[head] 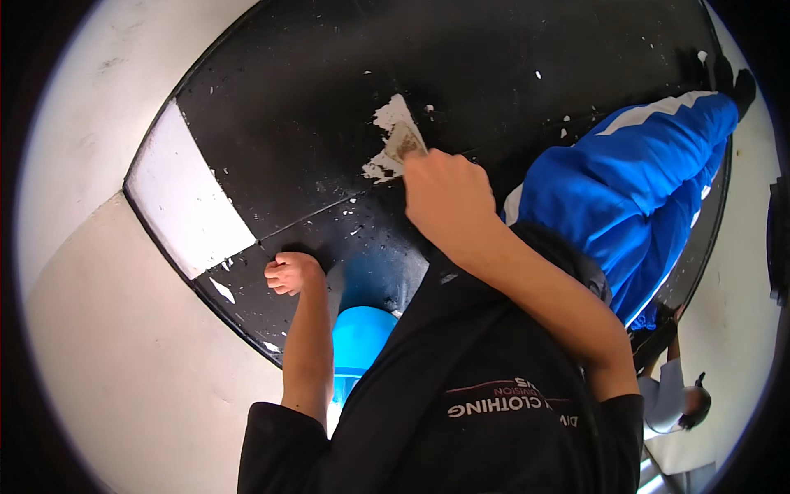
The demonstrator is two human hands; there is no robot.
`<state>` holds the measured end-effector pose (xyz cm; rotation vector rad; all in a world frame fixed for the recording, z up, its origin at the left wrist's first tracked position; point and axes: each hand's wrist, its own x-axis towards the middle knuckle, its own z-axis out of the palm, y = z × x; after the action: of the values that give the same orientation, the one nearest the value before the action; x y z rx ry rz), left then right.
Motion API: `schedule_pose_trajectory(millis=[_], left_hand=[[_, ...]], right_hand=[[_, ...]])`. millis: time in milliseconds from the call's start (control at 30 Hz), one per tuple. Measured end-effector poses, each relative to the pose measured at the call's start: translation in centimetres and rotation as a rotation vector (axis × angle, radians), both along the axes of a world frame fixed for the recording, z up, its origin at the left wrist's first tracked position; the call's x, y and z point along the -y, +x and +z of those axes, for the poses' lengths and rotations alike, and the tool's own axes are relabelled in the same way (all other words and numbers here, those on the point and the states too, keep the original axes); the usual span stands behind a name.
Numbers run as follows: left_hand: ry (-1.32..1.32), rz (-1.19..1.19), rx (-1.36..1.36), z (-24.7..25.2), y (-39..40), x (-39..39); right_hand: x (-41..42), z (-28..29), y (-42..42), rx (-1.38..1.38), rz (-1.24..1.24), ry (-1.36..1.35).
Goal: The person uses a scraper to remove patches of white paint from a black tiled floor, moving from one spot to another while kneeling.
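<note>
My right hand grips a scraper, its handle hidden in the fist. The scraper's dirty, pale blade lies over a ragged white patch in the black floor. Lower on the left, my left hand is curled into a loose fist close to the floor, with nothing visible in it. Beside that hand is the corner of a bright white four-sided area with straight edges, set against the black surface.
A blue plastic container stands between my left forearm and torso. My legs in blue trousers stretch to the right. Pale walls curve around the floor. White flakes lie scattered. Another person is at the lower right.
</note>
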<state>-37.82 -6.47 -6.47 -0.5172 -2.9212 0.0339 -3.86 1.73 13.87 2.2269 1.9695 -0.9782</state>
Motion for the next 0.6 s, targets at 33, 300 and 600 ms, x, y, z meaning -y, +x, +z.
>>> schedule_pose_trajectory(millis=[33, 300, 600], left_hand=[[0.000, 0.004, 0.010, 0.1, 0.0, 0.2], [0.016, -0.002, 0.000, 0.3, -0.5, 0.3], [0.019, -0.019, 0.004, 0.4, -0.4, 0.7]], right_hand=[[-0.1, 0.0, -0.1, 0.010, 0.004, 0.000], [-0.2, -0.4, -0.4, -0.017, 0.007, 0.005], [0.6, 0.2, -0.4, -0.047, -0.031, -0.016]])
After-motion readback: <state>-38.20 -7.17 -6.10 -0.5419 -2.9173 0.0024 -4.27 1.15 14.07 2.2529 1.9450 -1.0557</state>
